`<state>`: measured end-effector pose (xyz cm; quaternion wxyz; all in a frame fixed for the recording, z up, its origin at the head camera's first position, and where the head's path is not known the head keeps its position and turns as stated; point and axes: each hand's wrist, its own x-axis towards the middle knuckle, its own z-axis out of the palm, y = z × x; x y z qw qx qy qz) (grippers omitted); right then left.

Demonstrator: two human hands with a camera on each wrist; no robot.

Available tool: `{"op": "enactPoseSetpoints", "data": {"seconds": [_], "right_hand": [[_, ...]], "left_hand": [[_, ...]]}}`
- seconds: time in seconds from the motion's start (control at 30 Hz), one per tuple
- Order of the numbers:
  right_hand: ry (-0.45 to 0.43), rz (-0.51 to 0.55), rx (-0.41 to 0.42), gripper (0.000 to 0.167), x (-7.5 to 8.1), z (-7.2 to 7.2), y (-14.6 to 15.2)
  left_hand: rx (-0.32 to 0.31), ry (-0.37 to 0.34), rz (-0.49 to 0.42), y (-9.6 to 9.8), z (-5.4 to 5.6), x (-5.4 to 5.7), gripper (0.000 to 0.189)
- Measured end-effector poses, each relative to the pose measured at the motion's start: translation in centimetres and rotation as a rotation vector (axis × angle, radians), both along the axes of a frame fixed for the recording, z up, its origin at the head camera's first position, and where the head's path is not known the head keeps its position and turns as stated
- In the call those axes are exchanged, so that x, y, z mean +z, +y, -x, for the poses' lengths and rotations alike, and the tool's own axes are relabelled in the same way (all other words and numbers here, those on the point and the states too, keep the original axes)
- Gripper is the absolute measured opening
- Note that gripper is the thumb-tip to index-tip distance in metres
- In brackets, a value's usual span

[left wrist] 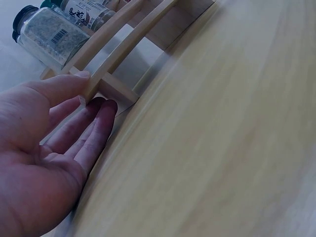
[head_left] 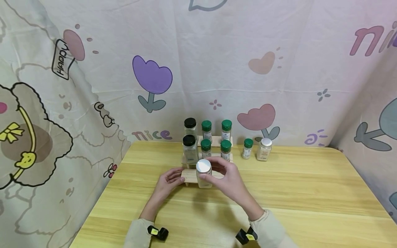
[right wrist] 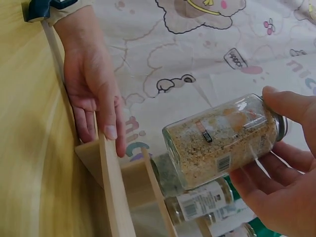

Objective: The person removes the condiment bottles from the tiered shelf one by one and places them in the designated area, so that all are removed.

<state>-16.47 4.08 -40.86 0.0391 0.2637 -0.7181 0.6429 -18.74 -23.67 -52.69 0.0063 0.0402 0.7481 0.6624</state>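
Note:
A clear glass spice jar (head_left: 203, 179) with a silver lid is held by my right hand (head_left: 229, 181), thumb and fingers near its lid end. Coarse tan granules fill most of the jar (right wrist: 222, 143) in the right wrist view, where it tilts above the rack. My left hand (head_left: 165, 184) grips the left end of a stepped wooden spice rack (head_left: 189, 175) at its lowest tier. In the left wrist view the thumb (left wrist: 66, 88) lies on the tier's edge, with fingers below. Black-capped jars (head_left: 190, 150) and green-capped bottles (head_left: 225, 146) stand on the two upper tiers.
Right of the rack, a small green-capped bottle (head_left: 246, 150) and another silver-lidded jar (head_left: 264, 150) stand on the wooden table (head_left: 294, 193). A printed cloth (head_left: 204, 69) hangs behind the table and along its sides.

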Motion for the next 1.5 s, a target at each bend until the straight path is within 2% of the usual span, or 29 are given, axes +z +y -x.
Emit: {"op": "enactPoseSetpoints", "data": {"seconds": [0.27,0.5,0.97,1.27,1.5], "right_hand": [[-0.016,-0.032,-0.021,0.049,0.8,0.0,1.7],[0.016,-0.055,-0.040,0.048,1.3,0.1,3.3],[0.040,-0.023,-0.051,0.046,0.7,1.3,5.9],[0.080,0.007,-0.107,0.044,0.9,1.9,7.8],[0.075,0.024,-0.161,0.045,1.1,2.2,9.3]], "left_hand": [[-0.013,-0.005,-0.004,-0.2,-0.1,0.0,0.047],[-0.016,0.008,0.006,0.0,-0.1,0.2,0.046],[-0.006,0.042,0.009,0.0,-0.3,0.1,0.045],[0.003,-0.025,-0.008,0.1,-0.1,0.1,0.045],[-0.010,-0.041,-0.035,-0.1,0.1,0.0,0.047]]}}
